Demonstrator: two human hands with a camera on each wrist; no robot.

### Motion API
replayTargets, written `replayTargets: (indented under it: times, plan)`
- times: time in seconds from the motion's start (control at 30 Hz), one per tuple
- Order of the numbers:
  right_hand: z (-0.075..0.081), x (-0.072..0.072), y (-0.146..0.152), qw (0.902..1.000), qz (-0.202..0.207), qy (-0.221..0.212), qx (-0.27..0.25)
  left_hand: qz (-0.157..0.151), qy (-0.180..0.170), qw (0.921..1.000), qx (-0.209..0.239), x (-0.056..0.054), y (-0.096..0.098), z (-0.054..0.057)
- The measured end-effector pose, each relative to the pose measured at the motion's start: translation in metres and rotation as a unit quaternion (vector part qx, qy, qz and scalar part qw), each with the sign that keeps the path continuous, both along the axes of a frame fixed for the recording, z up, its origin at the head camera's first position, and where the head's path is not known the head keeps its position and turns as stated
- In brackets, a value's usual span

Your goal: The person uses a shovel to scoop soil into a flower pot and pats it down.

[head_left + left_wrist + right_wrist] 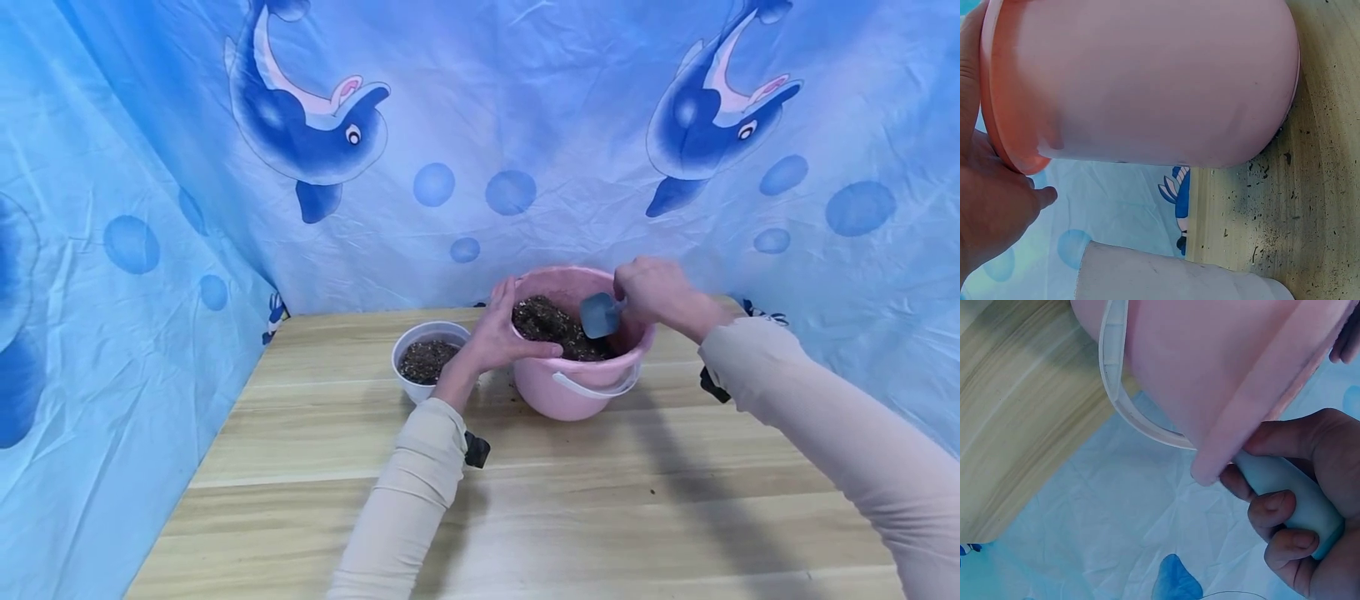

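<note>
A pink bucket (570,400) with a white handle (592,388) stands at the back of the table, dark soil (551,321) inside it. My left hand (498,333) holds its rim on the left side, the thumb lying along the near edge. With curled fingers my right hand (1310,506) grips the blue-green handle (1291,494) of a small trowel at the right rim. The trowel's blade (600,316) is inside the bucket, tilted over the soil. To the left, beside my left wrist, a white pot (408,387) also contains dark soil (426,360).
Soil crumbs (1260,237) lie scattered on the wooden table (570,517) between pot and bucket. Blue dolphin-print cloth (465,125) hangs close behind the table and along both sides. The bucket's white handle hangs down at its front.
</note>
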State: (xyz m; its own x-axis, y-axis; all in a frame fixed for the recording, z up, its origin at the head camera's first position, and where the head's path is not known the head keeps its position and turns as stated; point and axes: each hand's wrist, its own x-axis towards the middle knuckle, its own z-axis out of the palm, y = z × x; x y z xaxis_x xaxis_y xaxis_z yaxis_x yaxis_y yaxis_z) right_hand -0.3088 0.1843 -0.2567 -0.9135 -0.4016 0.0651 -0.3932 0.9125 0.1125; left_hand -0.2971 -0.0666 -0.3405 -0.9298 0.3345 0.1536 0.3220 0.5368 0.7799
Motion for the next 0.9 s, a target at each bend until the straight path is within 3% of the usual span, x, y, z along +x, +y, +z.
replayTargets:
  times: [0.9]
  plan:
    - [-0.035, -0.03, 0.02, 0.996, 0.065, 0.014, -0.06, -0.003, -0.007, 0.9997, 0.022, -0.001, 0.002, -0.005]
